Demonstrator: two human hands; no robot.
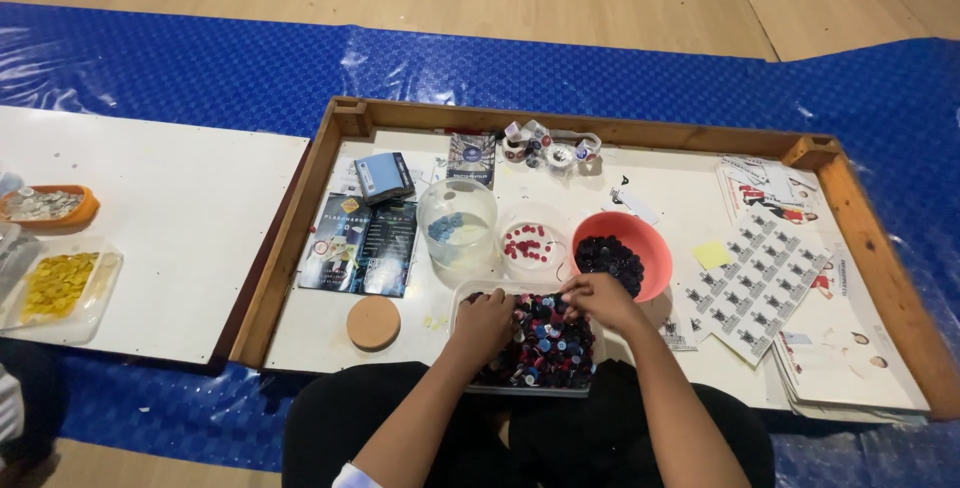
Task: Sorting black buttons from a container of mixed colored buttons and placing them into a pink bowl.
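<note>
Currently both my hands work in the clear tray [462, 300] of mixed buttons [545, 348] at the near edge of the board [330, 333]. My left hand [483, 326] rests on the pile with fingers curled down; I cannot tell whether it pinches anything. My right hand [598, 298] sits at the tray's far right corner, fingertips closed on what looks like one dark button, just beside the pink bowl [648, 238] of dark buttons. Judged procedure: pinch one button at a time, check its colour, lift clear of the pile. Steady the tray with the left hand. The red ones sit in a clear dish [508, 218]; blue ones in the tub [458, 210] beyond.
</note>
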